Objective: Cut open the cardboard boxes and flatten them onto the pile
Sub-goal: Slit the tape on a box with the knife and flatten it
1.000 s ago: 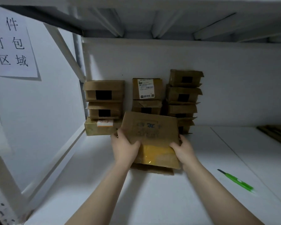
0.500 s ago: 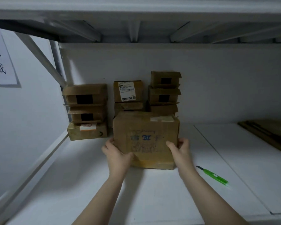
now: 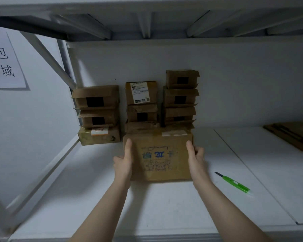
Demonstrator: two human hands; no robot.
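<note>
Standing upright on the white shelf (image 3: 164,206), the printed box (image 3: 157,154) is clasped at both sides: the left hand (image 3: 123,159) wraps its left edge and the right hand (image 3: 195,158) its right edge, thumbs on the near face. It sits just before three stacks of boxes (image 3: 180,97), so tipping it backward could topple them. The one green utility knife (image 3: 234,184) lies near the right forearm, its blade seemingly out; a careless sweep could catch it. Count: one held box; three boxes in the left stack, about three in the middle, and three, possibly four, in the right, its base hidden; one flattened pile (image 3: 296,135) far right.
</note>
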